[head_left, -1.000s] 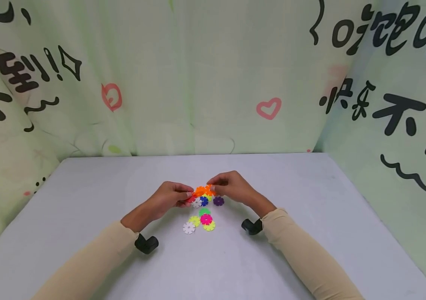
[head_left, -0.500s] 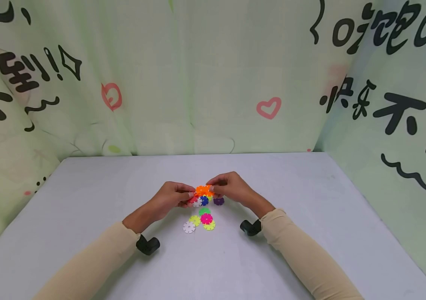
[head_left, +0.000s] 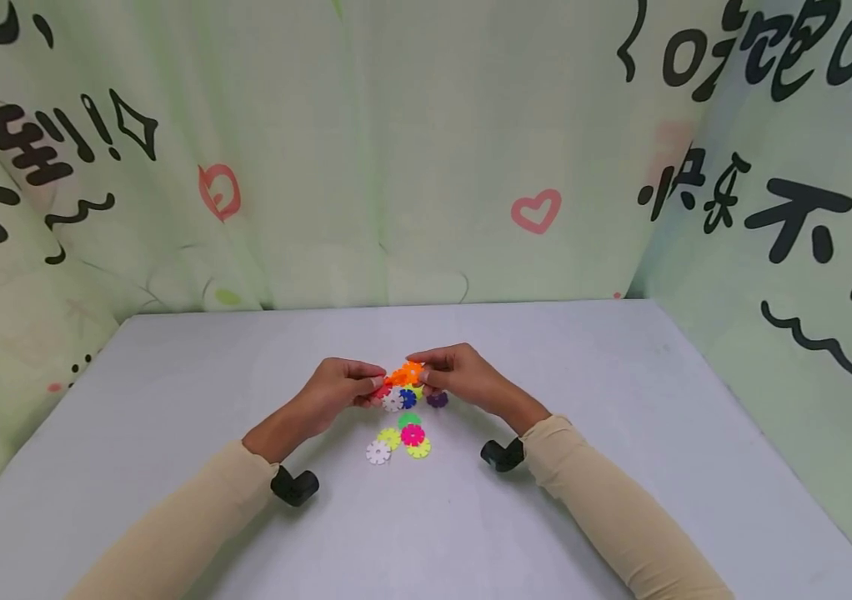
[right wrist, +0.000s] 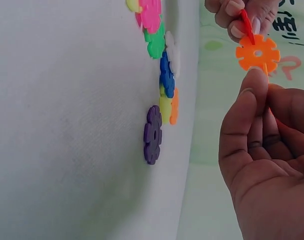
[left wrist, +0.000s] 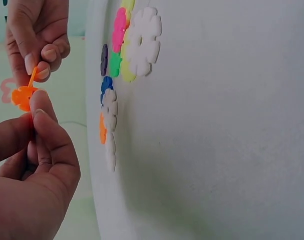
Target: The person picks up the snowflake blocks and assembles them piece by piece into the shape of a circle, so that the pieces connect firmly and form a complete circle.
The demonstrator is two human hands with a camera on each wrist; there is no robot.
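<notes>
Right-hand fingers (right wrist: 294, 107) pinch an orange piece (right wrist: 266, 70) touching an orange disc (right wrist: 250, 52).

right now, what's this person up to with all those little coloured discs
The left hand pinches a red disc and the right hand an outer orange disc; both meet a middle orange disc, held above the table. The three seem slotted together. More notched discs, pink, white and blue among them, lie on the table.

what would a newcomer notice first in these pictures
The bright orange disc, raised between the left grip and right grip, would likely catch the eye first. Below it, colourful notched pieces cluster on the white table, while bold black characters mark the pale curtain at right.
</notes>
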